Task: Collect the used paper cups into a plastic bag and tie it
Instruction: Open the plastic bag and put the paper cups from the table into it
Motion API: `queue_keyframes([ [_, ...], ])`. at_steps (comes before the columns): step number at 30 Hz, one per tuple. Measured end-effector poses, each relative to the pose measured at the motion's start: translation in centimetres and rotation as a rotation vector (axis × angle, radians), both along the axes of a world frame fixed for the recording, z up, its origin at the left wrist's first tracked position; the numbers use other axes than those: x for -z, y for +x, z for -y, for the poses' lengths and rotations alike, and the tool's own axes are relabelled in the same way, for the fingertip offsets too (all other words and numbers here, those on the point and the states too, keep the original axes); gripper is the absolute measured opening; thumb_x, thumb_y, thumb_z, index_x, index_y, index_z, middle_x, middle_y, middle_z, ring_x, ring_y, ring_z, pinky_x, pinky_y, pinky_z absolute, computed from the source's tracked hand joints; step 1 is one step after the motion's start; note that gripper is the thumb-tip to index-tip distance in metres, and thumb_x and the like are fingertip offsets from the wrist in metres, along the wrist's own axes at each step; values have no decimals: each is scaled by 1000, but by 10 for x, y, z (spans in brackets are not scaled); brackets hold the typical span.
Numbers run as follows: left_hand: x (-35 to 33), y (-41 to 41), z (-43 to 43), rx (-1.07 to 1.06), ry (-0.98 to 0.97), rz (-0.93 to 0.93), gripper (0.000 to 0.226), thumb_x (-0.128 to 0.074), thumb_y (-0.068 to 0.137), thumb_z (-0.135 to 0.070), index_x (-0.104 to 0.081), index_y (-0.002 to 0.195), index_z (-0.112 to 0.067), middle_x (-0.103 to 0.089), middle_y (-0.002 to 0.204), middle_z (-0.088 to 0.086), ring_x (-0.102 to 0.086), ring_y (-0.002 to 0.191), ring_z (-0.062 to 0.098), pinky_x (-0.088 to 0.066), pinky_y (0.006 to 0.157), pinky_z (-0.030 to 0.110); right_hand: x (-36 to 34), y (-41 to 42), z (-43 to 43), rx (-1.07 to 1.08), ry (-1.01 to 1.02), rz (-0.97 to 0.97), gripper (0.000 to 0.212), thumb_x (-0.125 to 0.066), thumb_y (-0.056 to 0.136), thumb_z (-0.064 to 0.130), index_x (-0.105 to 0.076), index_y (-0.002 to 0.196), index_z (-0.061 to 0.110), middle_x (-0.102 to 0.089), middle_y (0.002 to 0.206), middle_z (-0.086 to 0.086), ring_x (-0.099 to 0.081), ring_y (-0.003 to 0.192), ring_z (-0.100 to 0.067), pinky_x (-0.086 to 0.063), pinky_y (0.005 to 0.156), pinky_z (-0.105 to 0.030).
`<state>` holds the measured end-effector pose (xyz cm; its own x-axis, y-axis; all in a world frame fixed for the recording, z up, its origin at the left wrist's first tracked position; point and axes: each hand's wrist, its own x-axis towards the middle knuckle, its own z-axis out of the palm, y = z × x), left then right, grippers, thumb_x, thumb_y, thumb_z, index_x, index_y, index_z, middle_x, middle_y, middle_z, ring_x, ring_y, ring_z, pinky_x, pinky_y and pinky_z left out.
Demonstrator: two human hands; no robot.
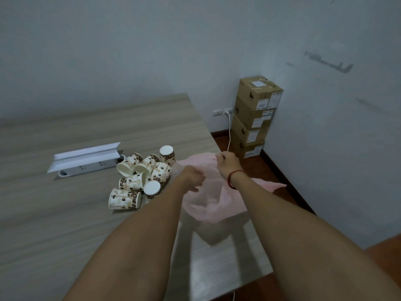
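While L hand (193, 178) & R hand (227, 162) pinch pink bag (211, 197), cups (141, 173) heaped just beside L hand

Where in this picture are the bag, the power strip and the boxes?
bag (214, 203): head view, on its crumpled pink middle.
power strip (86, 168): head view, on its grey top face.
boxes (249, 124): head view, on the middle of the stack.

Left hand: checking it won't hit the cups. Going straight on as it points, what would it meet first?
Likely the pink bag the left hand grips, then the right hand; cups lie to its left.
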<state>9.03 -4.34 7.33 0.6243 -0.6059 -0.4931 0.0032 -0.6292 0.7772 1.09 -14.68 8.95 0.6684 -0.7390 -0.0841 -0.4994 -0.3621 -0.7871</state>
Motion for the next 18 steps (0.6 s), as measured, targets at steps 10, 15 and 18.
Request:
queue_keyframes([
  [10,58,83,-87,-17,386,593,52,-66,84,-29,-51,132,-18,-48,140,9,-49,127,32,-42,104,44,47,47,-39,-65,76,-88,43,-40,96,16,-34,54,22,-34,59,4,-43,78,-20,-32,69,-30],
  [15,84,92,-107,26,259,548,59,-78,76,-30,-55,129,-20,-55,135,7,-55,121,28,-46,98,39,72,57,-51,-62,131,-109,44,-41,96,15,-32,53,19,-33,57,3,-40,71,-20,-29,69,-28],
  [18,84,87,-108,-73,206,542,48,-81,71,-23,-58,113,-17,-60,122,6,-58,110,27,-48,87,37,77,54,-53,-58,124,-114,44,-42,95,14,-32,52,17,-32,57,2,-40,68,-20,-29,69,-28],
])
